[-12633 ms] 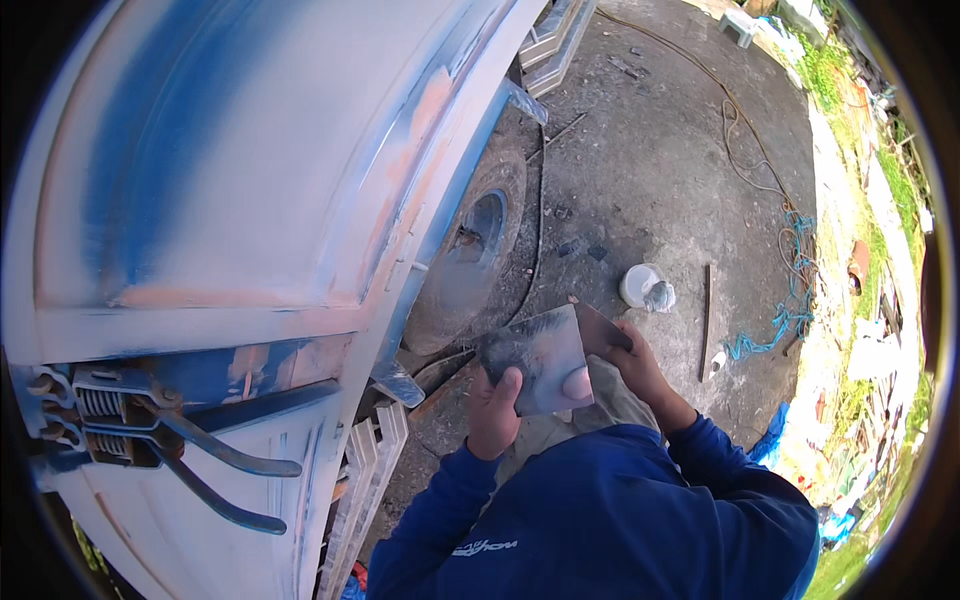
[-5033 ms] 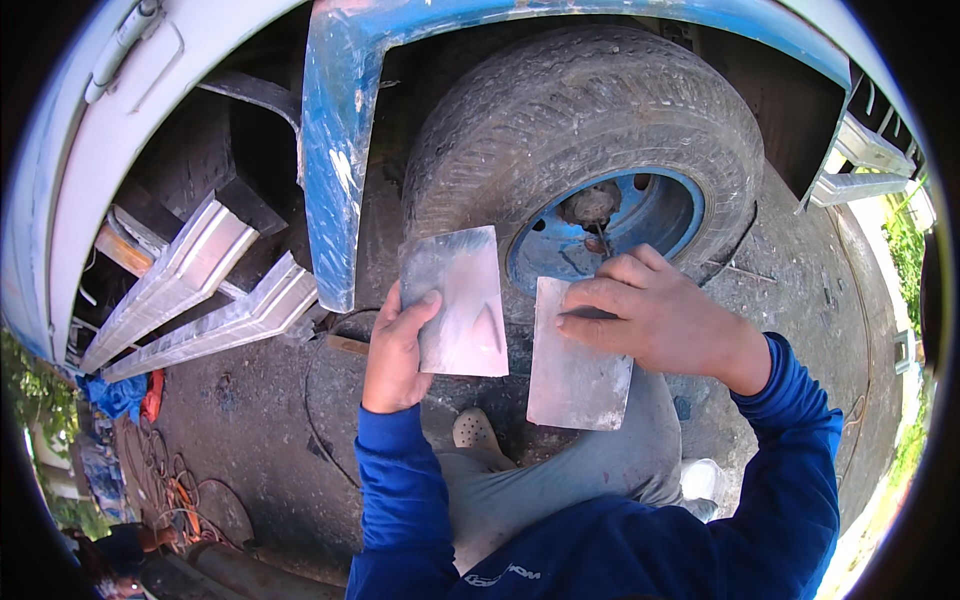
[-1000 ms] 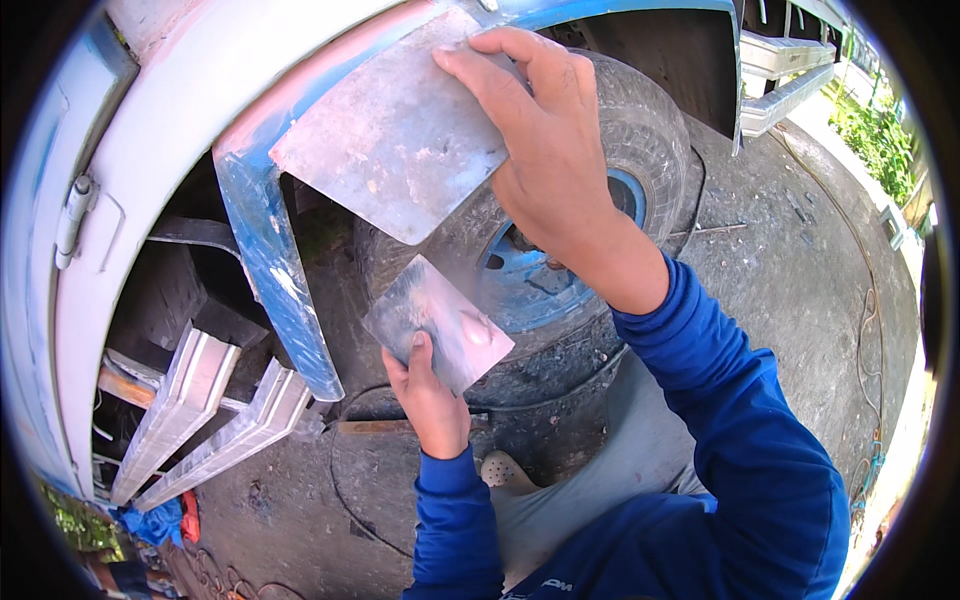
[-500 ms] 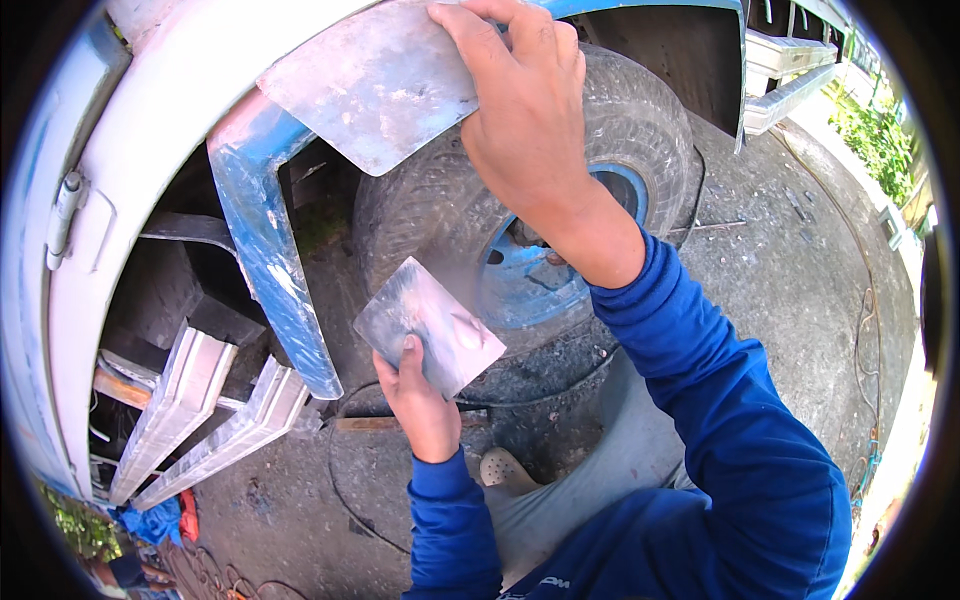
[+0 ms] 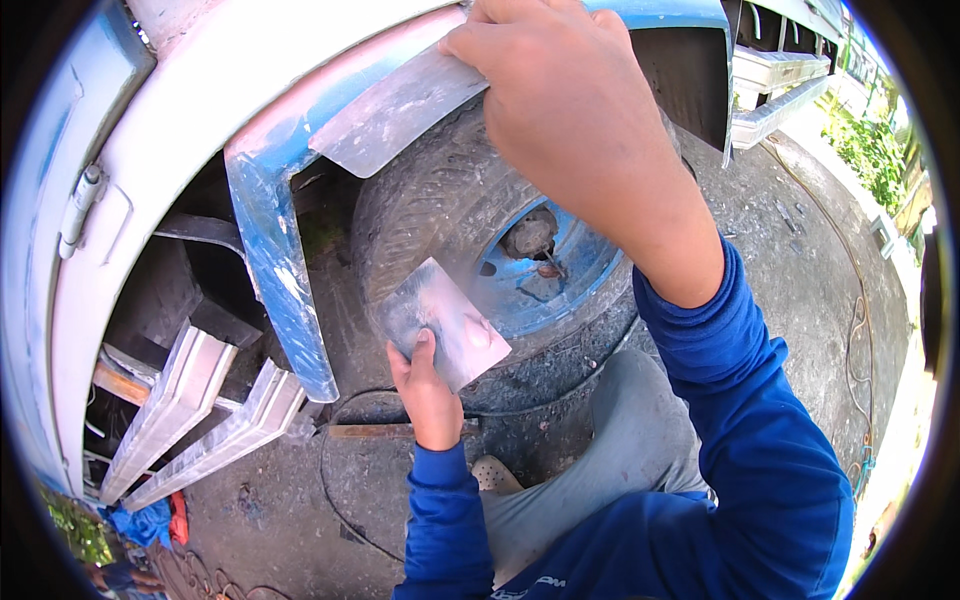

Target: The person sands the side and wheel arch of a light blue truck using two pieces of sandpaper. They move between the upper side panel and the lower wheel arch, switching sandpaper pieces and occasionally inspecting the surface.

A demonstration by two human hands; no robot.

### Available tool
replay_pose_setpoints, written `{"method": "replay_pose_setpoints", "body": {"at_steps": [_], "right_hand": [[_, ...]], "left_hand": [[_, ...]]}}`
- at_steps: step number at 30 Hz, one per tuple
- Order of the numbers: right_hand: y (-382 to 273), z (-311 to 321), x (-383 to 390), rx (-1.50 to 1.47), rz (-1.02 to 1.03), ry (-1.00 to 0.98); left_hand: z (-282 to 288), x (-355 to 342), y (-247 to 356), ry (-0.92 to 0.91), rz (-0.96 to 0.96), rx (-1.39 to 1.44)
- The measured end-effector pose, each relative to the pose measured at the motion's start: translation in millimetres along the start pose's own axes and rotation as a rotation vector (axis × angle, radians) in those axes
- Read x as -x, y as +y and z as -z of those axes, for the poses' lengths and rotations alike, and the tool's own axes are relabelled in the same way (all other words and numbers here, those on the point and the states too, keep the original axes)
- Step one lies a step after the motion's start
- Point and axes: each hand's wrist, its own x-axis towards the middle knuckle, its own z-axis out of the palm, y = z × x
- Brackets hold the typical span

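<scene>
Low in the middle, my left hand grips a thin square plate, thumb on top. A mound of pale pink paste lies on its face, beside grey smears. My right hand is closed on a wide, flat, smeared spreader, tilted against the vehicle's wheel arch trim. Its fingertips are partly cut off by the top edge. The trim is blue with pinkish patches and white scuffs. Below it stands a worn tyre on a blue wheel rim.
Pale metal steps jut out at the lower left, near a blue cloth. A dark hose crosses the concrete floor under my bent leg. Metal rails stick out at the upper right. A thin cable runs along the right.
My right hand has moved up and right, tilting the spreader so less of its face shows and more trim is visible. My left hand and the plate have shifted slightly right.
</scene>
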Motion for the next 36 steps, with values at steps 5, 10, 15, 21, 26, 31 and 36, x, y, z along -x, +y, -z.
{"method": "replay_pose_setpoints", "body": {"at_steps": [5,10,15,21,26,31,36], "right_hand": [[12.6,18.3,46.8,-0.54,0.027,-0.108],[19.0,3.1,176.4,-1.35,-0.903,-0.452],[6.6,-39.9,284.0,-1.512,-1.428,-0.228],[5.7,-44.5,283.2,-1.571,-1.284,0.003],[-3.5,-37.0,289.9,-1.329,-0.971,0.051],[-17.0,-15.3,269.1,-1.041,-0.314,-0.282],[-11.6,-17.2,276.5,-1.03,-0.2,-0.523]], "left_hand": [[5.7,-0.4,-2.2,0.035,0.026,0.04],[-2.9,7.4,1.3,0.06,0.054,0.144],[0.9,12.8,-7.7,0.012,0.086,0.122],[-12.1,22.1,-24.9,0.015,0.22,0.18],[-28.7,30.4,-40.9,0.016,0.297,0.226],[-41.5,35.9,-47.3,0.018,0.262,0.248],[-40.1,39.6,-56.2,0.002,0.199,0.199]]}}
